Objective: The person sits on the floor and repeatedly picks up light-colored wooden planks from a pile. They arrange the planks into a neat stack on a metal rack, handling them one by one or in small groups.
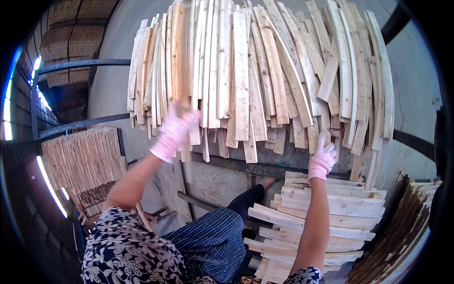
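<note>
- We look down on a broad heap of pale wooden slats (265, 71), long thin strips lying side by side and overlapping, their near ends ragged and uneven along the edge of a grey work surface (113, 71).
- Below the heap on our right, a stack of thicker curved boards (331, 208) is piled in crossed layers — it sits just beside our right forearm.
- At far right, a bundle of darker thin strips (402, 236) leans on edge.
- At left, another block of neatly packed strips (80, 156) rests on a frame, well apart from our hands.
- Our left hand (176, 130), in a pink glove, is closed around the near end of a slat at the left part of the heap, fingers curled over it.
- Our right hand (322, 158), also in a pink glove, reaches up to the heap's near edge — its fingers are extended and touch the slat ends; we cannot tell whether it grips one.
- Our lap shows blue striped cloth (213, 241).
</note>
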Tool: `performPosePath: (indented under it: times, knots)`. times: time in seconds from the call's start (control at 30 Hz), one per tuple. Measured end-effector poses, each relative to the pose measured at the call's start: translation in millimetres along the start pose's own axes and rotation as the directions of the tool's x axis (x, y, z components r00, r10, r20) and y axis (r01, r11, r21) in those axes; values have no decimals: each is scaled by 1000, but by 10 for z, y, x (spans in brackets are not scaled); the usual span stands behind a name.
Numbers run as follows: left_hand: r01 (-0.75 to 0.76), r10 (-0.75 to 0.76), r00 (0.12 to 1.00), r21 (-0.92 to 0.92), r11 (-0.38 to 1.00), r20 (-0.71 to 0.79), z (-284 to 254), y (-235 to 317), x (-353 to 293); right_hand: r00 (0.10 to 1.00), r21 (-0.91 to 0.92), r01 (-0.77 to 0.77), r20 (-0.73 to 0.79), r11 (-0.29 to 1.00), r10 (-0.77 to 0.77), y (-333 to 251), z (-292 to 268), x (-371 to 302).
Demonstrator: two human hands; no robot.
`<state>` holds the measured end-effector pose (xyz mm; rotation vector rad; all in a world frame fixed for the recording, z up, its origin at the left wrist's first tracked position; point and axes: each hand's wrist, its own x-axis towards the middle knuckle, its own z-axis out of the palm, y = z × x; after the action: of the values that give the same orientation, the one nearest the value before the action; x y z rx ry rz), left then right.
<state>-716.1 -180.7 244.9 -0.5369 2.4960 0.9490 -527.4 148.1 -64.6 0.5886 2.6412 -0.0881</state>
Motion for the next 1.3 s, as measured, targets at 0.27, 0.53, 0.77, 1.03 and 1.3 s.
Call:
performPosePath:
  times: [0.27,0.53,0.77,1.03,1.3]
  knots:
    - [284,192,853,739,611,-486,-1445,-1337,1198,981,329,63,154,942,-120,-159,-776,-151]
    - [-213,318,947,816,537,38,905,86,630,927,837,-123,289,533,-240,-358,-1004,-434]
    - [-296,353,919,899,324,176,2128,-71,818,920,888,-336,380,313,-91,-666,-1599,541]
    - [-221,352,935,852,474,47,1355,-213,787,935,904,-260,324,340,-145,-881,-1512,668]
    - [-83,247,967,848,524,-58,803,32,675,910,941,-258,313,218,-274,-1481,-1601,-110]
